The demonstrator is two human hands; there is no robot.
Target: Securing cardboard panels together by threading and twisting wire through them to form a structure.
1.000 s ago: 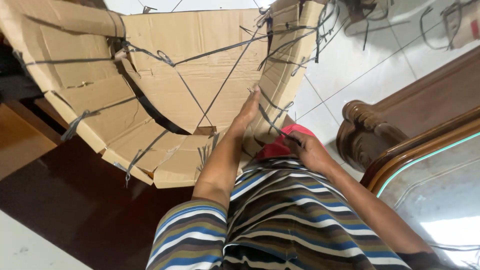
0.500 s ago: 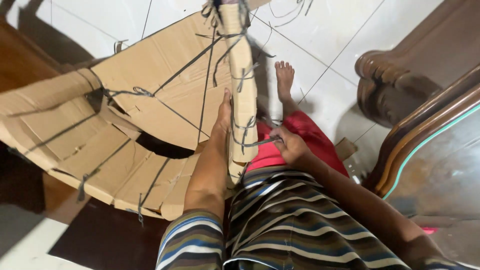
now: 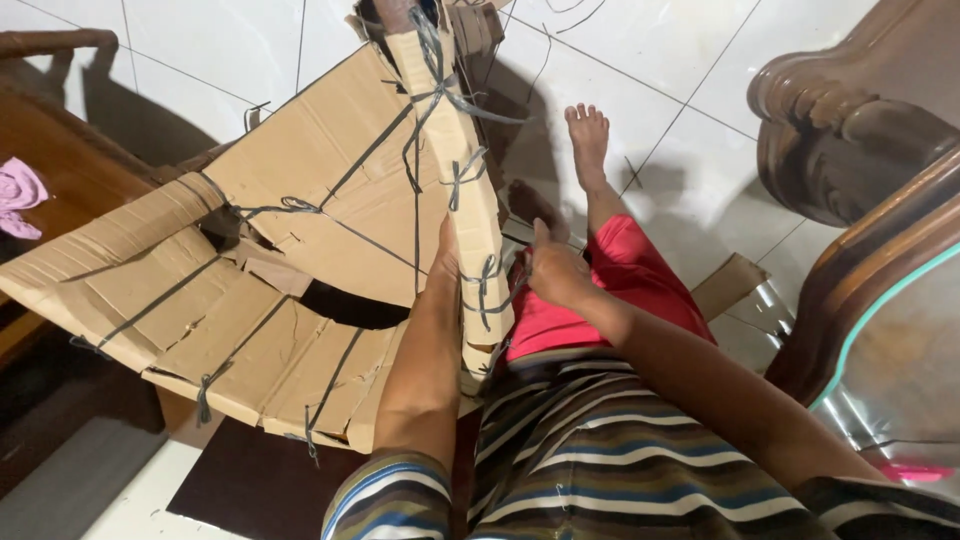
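Note:
A large brown cardboard wrapping [image 3: 300, 220], bound with grey plastic straps [image 3: 445, 95], covers a piece of furniture in front of me. My left hand [image 3: 446, 255] lies flat against the inner face of an upright cardboard-wrapped bar [image 3: 462, 190]. My right hand [image 3: 553, 272] is on the other side of that bar, its fingers pinching a grey strap knot [image 3: 490, 285] low on the bar. My red shorts [image 3: 610, 290] and striped shirt [image 3: 610, 460] fill the foreground. My bare foot [image 3: 588, 135] rests on the white tiled floor [image 3: 640, 70].
A carved dark wooden furniture piece [image 3: 850, 140] with a glass top [image 3: 900, 370] stands at the right. A loose cardboard scrap [image 3: 728, 285] lies beside my leg. A pink cloth [image 3: 18, 195] sits on wooden furniture at the far left. A dark mat [image 3: 260, 490] lies below the cardboard.
The view has tilted down and the cardboard bundle has swung leftward, showing more floor and my foot. Both hands stay on the strapped bar, the right one keeping hold of the strap.

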